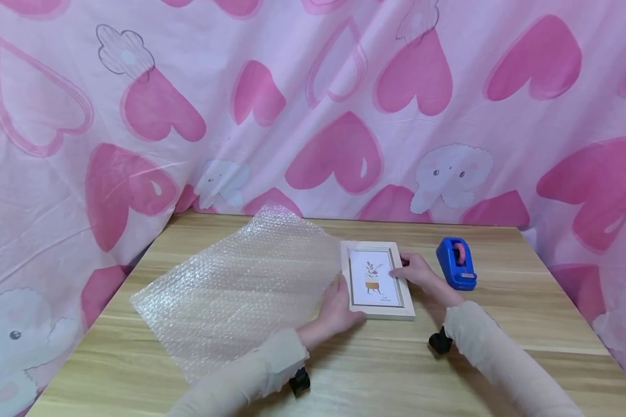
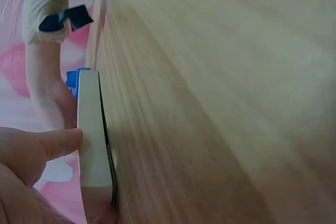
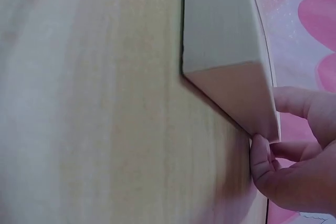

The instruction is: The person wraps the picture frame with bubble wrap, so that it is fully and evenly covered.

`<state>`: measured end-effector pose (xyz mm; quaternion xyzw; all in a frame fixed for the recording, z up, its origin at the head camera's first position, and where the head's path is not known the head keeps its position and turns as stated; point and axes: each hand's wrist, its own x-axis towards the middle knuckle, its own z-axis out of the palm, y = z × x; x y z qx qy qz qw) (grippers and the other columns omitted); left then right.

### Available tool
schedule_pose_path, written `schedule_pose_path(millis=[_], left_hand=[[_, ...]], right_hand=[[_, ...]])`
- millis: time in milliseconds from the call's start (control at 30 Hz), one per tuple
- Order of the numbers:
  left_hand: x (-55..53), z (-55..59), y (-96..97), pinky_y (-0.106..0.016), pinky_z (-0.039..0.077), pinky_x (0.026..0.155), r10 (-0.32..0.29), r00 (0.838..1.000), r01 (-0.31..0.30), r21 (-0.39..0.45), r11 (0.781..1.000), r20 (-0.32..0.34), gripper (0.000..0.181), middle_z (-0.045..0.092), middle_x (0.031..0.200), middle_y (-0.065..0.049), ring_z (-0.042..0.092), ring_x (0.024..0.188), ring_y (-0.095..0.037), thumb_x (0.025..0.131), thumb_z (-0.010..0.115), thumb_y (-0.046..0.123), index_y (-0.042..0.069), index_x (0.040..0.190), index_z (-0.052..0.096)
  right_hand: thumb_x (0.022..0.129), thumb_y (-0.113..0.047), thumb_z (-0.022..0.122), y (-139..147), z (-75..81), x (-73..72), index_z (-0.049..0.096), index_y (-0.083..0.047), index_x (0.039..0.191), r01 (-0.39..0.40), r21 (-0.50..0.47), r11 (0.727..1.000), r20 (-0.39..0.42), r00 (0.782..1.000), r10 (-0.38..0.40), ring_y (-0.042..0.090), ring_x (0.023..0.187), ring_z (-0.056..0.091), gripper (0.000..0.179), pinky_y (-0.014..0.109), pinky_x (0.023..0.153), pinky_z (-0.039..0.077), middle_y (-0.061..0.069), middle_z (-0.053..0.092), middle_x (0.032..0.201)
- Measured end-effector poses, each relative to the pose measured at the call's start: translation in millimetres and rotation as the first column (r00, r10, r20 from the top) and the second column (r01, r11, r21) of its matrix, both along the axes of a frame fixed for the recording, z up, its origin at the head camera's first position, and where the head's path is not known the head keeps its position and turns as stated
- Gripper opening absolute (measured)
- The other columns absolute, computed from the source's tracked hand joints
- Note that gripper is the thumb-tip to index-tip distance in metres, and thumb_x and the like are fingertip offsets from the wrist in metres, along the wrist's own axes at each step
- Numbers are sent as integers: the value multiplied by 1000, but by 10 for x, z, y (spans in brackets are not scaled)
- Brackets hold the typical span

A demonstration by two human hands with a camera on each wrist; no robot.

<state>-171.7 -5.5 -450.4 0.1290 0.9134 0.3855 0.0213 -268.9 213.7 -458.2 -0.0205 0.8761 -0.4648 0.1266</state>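
Observation:
A white picture frame (image 1: pixel 374 278) lies face up on the wooden table, with a potted-plant print inside it. My left hand (image 1: pixel 338 310) grips the frame at its near left corner, the thumb (image 2: pixel 60 142) against its edge in the left wrist view. Over on the opposite long side, my right hand (image 1: pixel 419 272) holds the frame, thumb over the front and fingertips at the side edge. The right wrist view shows a curled finger (image 3: pixel 261 158) at the frame's lower edge. A sheet of bubble wrap (image 1: pixel 250 278) spreads flat to the left, reaching the frame's left side.
A blue tape dispenser (image 1: pixel 456 263) with a pink roll stands right of the right hand. Behind the wooden table (image 1: pixel 521 324) hangs a pink curtain (image 1: pixel 334 150) printed with hearts. Each wrist carries a small black camera mount.

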Motion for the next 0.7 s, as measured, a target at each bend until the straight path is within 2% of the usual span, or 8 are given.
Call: schedule_pose_path(millis=[200,433,567,700], left_hand=[[-61,-28,35,-46,28,104,19,1000,-20,25,999,24,104,41,131,-25,36,121,-38,57,85,17,-7,138,24],[-83,-55,59,-42,35,96,16,1000,-17,26,1000,8,109,48,124,-17,41,110,-33,47,89,21,0,137,30],[-72,-35,70,-40,35,95,0,1000,0,24,1000,10,107,49,125,-13,39,110,-30,48,89,21,1,136,33],[-57,-32,78,-39,35,95,2,1000,-3,35,999,28,106,48,126,-11,38,109,-28,47,89,20,3,136,34]], right_hand=[[84,-10,62,12,6,43,40,11,127,45,58,997,28,999,-46,28,95,49,53,36,83,45,24,52,113],[85,-8,57,11,24,95,33,12,131,22,49,999,44,999,-24,33,105,45,55,47,96,38,28,46,122],[86,-6,55,11,37,128,40,11,126,26,63,998,23,999,-28,33,101,45,46,46,93,39,26,50,116],[86,-4,53,12,33,162,40,11,126,23,52,998,-10,1000,-23,34,101,46,44,47,92,40,26,50,115]])
